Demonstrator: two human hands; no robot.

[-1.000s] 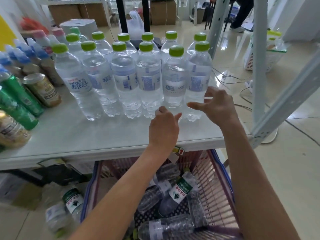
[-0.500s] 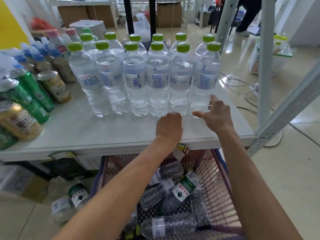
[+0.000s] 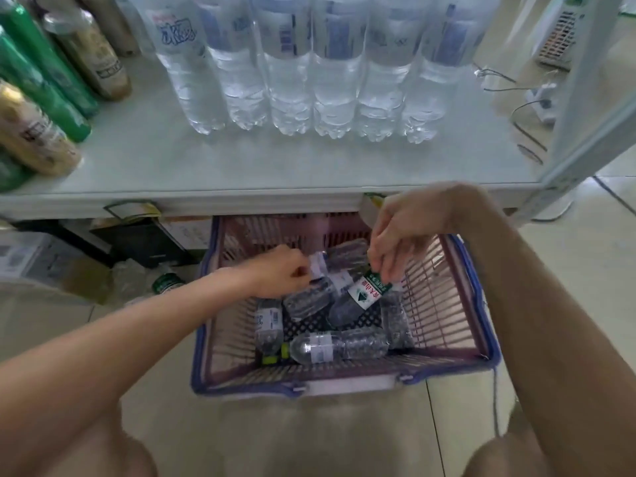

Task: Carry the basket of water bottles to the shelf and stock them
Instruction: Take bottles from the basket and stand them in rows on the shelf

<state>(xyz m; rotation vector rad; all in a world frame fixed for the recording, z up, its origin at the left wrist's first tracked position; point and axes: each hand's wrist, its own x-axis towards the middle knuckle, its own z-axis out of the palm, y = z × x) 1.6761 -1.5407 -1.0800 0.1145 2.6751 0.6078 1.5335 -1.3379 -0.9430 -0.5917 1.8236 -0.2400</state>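
Note:
A pink basket point(image 3: 444, 270) with a blue rim stands on the floor under the white shelf point(image 3: 241, 166). Several clear water bottles lie in it. My left hand point(image 3: 280, 271) is down in the basket, fingers curled on the top of a bottle point(image 3: 309, 299) with a white label. My right hand point(image 3: 401, 235) hangs over the basket and pinches the top of a bottle with a green and white label point(image 3: 358, 299). A row of upright water bottles point(image 3: 309, 80) stands on the shelf.
Green and gold cans point(image 3: 41, 108) stand at the shelf's left end. A white upright post point(image 3: 585, 98) bounds the shelf on the right. Boxes and a loose bottle point(image 3: 167, 282) lie on the floor left of the basket. Cables point(image 3: 523, 108) trail on the floor at right.
Both hands have dropped from the shelf's front edge into the basket and taken hold of bottles. My view has tilted down toward the floor.

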